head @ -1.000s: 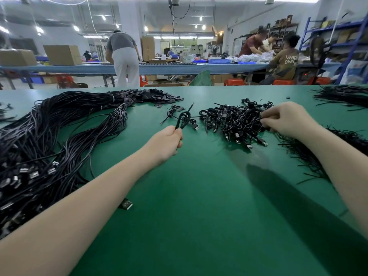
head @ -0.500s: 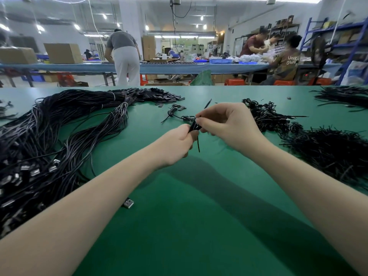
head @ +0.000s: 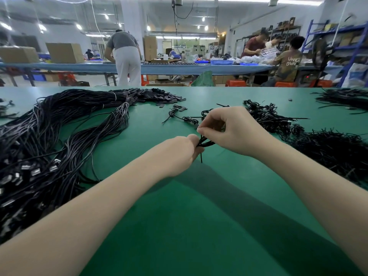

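"At the middle of the green-topped table (head: pixel 199 226), what are those two hands busy with?"

"The left hand (head: pixel 177 156) has its fingers curled tight round a small coiled black cable (head: pixel 206 144), held just above the green surface. The right hand (head: pixel 239 132) meets it from two o'clock. Its thumb and forefinger pinch a thin black tie (head: pixel 201 157), and the other fingers are bent loosely above. The tie's free end hangs straight down below the coil."

"And all that black stuff around them?"

"From eight to eleven o'clock sprawls a thick bundle of long black cables (head: pixel 59 136), with metal plugs showing at its near end. At one o'clock, just behind the right hand, lies a heap of tied black coils (head: pixel 266 118). At three o'clock, beside the right forearm, there's a mound of loose black ties (head: pixel 338 154)."

"Any boxes or trays?"

"They're on the long blue bench (head: pixel 169 68) across the aisle at twelve o'clock. A shallow blue plastic tray (head: pixel 221 62) sits there, too far off for me to tell what's in it. Over at ten o'clock stand two brown cardboard boxes (head: pixel 64 52). I only see their sides from here, so I can't say what they hold."
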The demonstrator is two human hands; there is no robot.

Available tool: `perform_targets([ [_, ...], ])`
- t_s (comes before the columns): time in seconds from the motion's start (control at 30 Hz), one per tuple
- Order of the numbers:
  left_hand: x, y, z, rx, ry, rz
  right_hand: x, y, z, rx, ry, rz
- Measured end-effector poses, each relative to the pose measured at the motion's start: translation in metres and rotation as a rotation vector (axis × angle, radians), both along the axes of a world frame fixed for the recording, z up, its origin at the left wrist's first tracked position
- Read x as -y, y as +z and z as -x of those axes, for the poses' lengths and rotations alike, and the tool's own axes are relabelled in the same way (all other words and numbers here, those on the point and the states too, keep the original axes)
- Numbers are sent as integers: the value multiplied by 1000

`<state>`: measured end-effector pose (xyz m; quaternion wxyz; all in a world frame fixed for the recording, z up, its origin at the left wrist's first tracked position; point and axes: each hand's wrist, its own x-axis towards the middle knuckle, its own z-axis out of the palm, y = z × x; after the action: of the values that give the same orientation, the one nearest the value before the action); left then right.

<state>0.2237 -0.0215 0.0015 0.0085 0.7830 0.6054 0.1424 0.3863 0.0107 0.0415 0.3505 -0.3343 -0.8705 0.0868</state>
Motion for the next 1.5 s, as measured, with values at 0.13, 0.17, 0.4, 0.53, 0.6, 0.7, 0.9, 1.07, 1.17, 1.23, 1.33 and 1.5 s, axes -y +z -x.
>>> perform_targets([
  [0.13,0,-2,-3,105,-6,66,0,1,-2,-46,9,60],
  [0.17,1,-3,-3,65,5,54,0,1,-1,-46,17,80],
  [0.4,8,4,-1,-347,-289,-470,-19,4,-31,-117,150,707],
  [0.53,8,-1,-3,163,-355,-328,-20,-22,-31,-467,358,1241],
  [0.6,5,-7,-9,579,-294,-223,-17,-28,-19,-595,409,1305],
  [0.7,-2,-13,-17,1074,-143,-112,-13,-30,5,-778,343,1243],
  [0.9,-12,-15,-17,1223,39,-75,-7,-39,25,-1008,187,1134],
  [1.07,-10,-15,-12,1212,38,-50,-4,-38,22,-970,182,1181],
  [1.17,-8,-16,-8,1215,2,-1,-5,-39,17,-850,166,1159],
  [1.23,-7,-16,-7,1198,-27,18,-6,-37,14,-765,139,1138],
  [1.33,-8,-17,-8,1144,-45,16,-8,-36,10,-577,90,979],
  [1.5,-8,-18,-5,1093,-54,7,-9,-33,10,-544,102,898],
])
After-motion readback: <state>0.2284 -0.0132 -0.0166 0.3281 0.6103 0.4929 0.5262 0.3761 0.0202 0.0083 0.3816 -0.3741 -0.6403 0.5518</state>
